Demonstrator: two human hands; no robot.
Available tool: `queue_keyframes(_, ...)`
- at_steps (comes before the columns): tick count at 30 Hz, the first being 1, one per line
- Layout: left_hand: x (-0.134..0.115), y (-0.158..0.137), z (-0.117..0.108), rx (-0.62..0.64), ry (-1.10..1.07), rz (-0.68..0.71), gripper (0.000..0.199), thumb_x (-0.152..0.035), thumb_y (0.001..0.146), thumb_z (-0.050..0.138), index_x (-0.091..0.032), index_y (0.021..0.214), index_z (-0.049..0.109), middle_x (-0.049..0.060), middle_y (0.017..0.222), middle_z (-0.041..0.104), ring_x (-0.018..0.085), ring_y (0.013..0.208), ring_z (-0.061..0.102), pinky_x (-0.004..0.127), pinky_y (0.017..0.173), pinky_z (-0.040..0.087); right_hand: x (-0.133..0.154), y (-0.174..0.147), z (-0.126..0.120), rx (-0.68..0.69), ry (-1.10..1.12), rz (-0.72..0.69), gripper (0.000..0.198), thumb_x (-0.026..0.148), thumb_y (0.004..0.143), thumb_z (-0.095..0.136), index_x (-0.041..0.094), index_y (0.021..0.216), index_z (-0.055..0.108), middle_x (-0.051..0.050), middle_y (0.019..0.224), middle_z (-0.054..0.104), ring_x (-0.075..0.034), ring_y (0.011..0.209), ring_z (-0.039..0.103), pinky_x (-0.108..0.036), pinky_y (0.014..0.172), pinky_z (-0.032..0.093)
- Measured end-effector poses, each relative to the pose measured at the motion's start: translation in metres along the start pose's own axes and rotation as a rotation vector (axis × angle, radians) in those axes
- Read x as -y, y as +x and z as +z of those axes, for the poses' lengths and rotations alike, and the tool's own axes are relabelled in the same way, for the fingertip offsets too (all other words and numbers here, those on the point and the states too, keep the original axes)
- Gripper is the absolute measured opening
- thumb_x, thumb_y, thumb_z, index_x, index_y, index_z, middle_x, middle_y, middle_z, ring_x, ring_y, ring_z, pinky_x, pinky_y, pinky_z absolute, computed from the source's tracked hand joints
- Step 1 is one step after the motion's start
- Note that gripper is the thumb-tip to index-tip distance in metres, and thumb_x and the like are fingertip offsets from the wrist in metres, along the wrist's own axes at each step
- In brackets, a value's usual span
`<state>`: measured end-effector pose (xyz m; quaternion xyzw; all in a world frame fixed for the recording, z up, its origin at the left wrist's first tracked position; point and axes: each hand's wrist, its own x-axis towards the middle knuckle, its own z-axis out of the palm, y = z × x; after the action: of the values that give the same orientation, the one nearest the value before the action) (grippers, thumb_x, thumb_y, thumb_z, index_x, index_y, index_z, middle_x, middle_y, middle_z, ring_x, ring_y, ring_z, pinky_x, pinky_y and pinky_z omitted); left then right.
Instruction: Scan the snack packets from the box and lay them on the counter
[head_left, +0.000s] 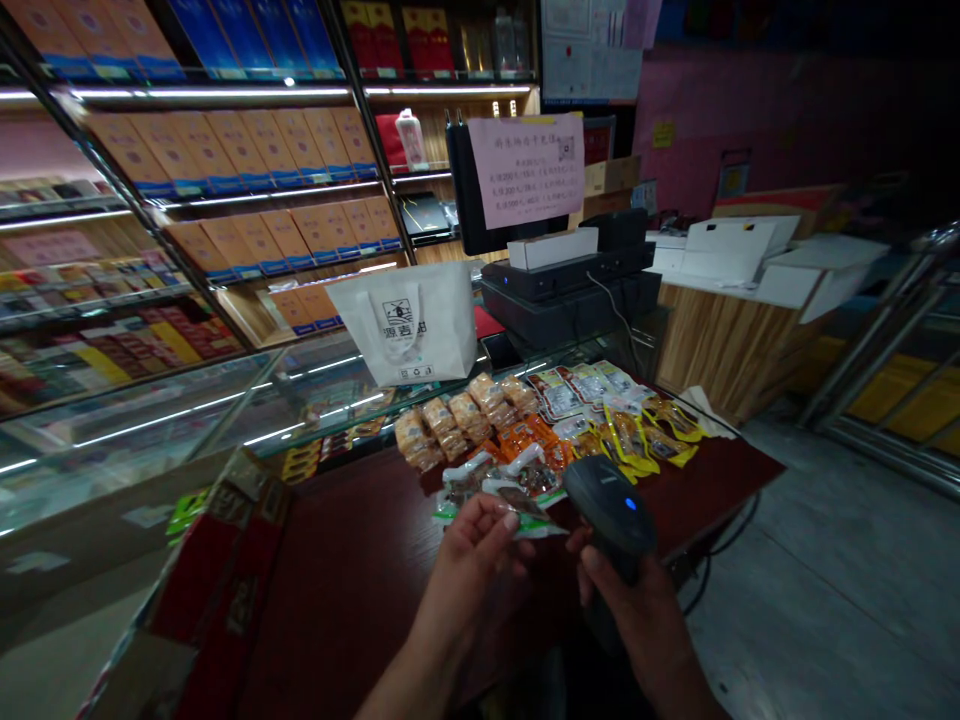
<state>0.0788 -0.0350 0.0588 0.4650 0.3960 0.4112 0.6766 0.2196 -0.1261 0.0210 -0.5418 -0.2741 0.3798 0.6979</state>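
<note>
My left hand (480, 535) pinches a small clear snack packet (525, 503) with a green edge, just above the dark red counter (352, 560). In my right hand (637, 600) is a black barcode scanner (611, 505) with a blue light on top, its head close to the packet's right end. Similar clear packets (469, 472) lie right behind my left hand. Beyond them are wrapped bread-like snacks (457, 415), orange packets (534, 437), white printed packets (559, 392) and yellow packets (630, 440).
A white tote bag (409, 325) stands upright on the glass display case (262, 400). Behind are a checkout monitor (517, 175) and a black cash drawer unit (570, 290). An open cardboard box (202, 560) is at left. Shelves of boxed goods (247, 150) line the wall.
</note>
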Motion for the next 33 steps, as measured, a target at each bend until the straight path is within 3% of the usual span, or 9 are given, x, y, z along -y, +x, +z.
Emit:
queue_keyframes(4, 0.027, -0.03, 0.014, -0.015, -0.177, 0.015, 0.042, -0.043, 0.065, 0.089, -0.019, 0.077, 0.057, -0.001, 0.07, 0.07, 0.013, 0.062, 0.066, 0.02, 0.056, 0.052, 0.007, 0.006, 0.009, -0.053, -0.009, 0.048, 0.045, 0.051, 0.069, 0.086, 0.018, 0.094, 0.069, 0.005, 0.054, 0.066, -0.015, 0.05, 0.058, -0.025, 0.056, 0.049)
queue_keyframes(8, 0.038, -0.036, 0.006, 0.066, -0.156, 0.077, 0.035, -0.037, 0.067, 0.089, -0.017, 0.075, 0.062, 0.001, 0.073, 0.071, 0.013, 0.067, 0.065, 0.021, 0.064, 0.051, 0.007, 0.005, 0.008, -0.034, 0.015, 0.088, 0.05, 0.05, 0.07, 0.085, 0.017, 0.103, 0.067, 0.006, 0.05, 0.064, -0.014, 0.047, 0.057, -0.024, 0.052, 0.048)
queue_keyframes(11, 0.031, -0.033, -0.003, 0.095, -0.204, 0.033, 0.034, -0.039, 0.068, 0.089, -0.019, 0.087, 0.069, 0.002, 0.085, 0.073, 0.014, 0.073, 0.065, 0.023, 0.068, 0.051, 0.01, 0.005, 0.003, 0.031, 0.039, 0.094, 0.051, 0.047, 0.068, 0.087, 0.018, 0.105, 0.067, 0.006, 0.051, 0.064, -0.013, 0.047, 0.056, -0.023, 0.051, 0.047)
queue_keyframes(14, 0.015, -0.027, -0.013, 0.05, -0.147, -0.031, 0.039, -0.047, 0.072, 0.084, -0.018, 0.096, 0.073, 0.002, 0.079, 0.071, 0.01, 0.06, 0.058, 0.02, 0.058, 0.045, 0.014, 0.007, -0.004, 0.135, 0.026, 0.082, 0.048, 0.046, 0.069, 0.087, 0.017, 0.104, 0.069, 0.006, 0.053, 0.064, -0.013, 0.048, 0.055, -0.023, 0.051, 0.045)
queue_keyframes(18, -0.008, -0.015, -0.029, 0.103, 0.119, -0.073, 0.041, -0.05, 0.068, 0.085, -0.014, 0.086, 0.076, -0.002, 0.059, 0.061, 0.003, 0.044, 0.036, 0.018, 0.044, 0.025, 0.019, 0.01, -0.012, 0.257, -0.077, 0.061, 0.038, 0.042, 0.069, 0.087, 0.018, 0.094, 0.072, 0.005, 0.054, 0.064, -0.013, 0.05, 0.054, -0.025, 0.051, 0.045)
queue_keyframes(21, -0.02, -0.013, -0.037, 0.206, 0.249, -0.129, 0.039, -0.048, 0.062, 0.088, -0.015, 0.078, 0.076, -0.005, 0.052, 0.055, 0.003, 0.042, 0.034, 0.017, 0.043, 0.022, 0.023, 0.012, -0.013, 0.318, -0.117, 0.04, 0.031, 0.04, 0.07, 0.085, 0.019, 0.089, 0.073, 0.003, 0.064, 0.068, -0.013, 0.053, 0.055, -0.025, 0.052, 0.047)
queue_keyframes(24, -0.026, -0.016, -0.038, 0.236, 0.312, -0.148, 0.037, -0.047, 0.058, 0.088, -0.015, 0.068, 0.072, -0.005, 0.05, 0.055, 0.004, 0.042, 0.04, 0.017, 0.041, 0.026, 0.026, 0.014, -0.013, 0.295, -0.162, 0.013, 0.029, 0.04, 0.071, 0.083, 0.02, 0.088, 0.073, 0.002, 0.07, 0.07, -0.014, 0.056, 0.057, -0.026, 0.054, 0.048)
queue_keyframes(27, -0.025, -0.02, -0.037, 0.147, 0.29, -0.11, 0.036, -0.045, 0.058, 0.088, -0.016, 0.067, 0.069, -0.004, 0.05, 0.059, 0.007, 0.042, 0.047, 0.018, 0.043, 0.034, 0.027, 0.017, -0.012, 0.231, -0.223, -0.002, 0.025, 0.04, 0.073, 0.084, 0.019, 0.081, 0.071, 0.003, 0.06, 0.066, -0.014, 0.054, 0.056, -0.026, 0.054, 0.045)
queue_keyframes(33, -0.026, -0.012, -0.052, -0.214, 0.258, 0.168, 0.029, -0.04, 0.064, 0.084, -0.016, 0.071, 0.069, -0.003, 0.053, 0.063, 0.009, 0.048, 0.055, 0.019, 0.051, 0.043, 0.037, 0.022, 0.001, 0.223, -0.198, -0.036, 0.038, 0.057, 0.085, 0.071, 0.019, 0.082, 0.064, 0.005, 0.053, 0.059, -0.013, 0.05, 0.053, -0.025, 0.052, 0.042)
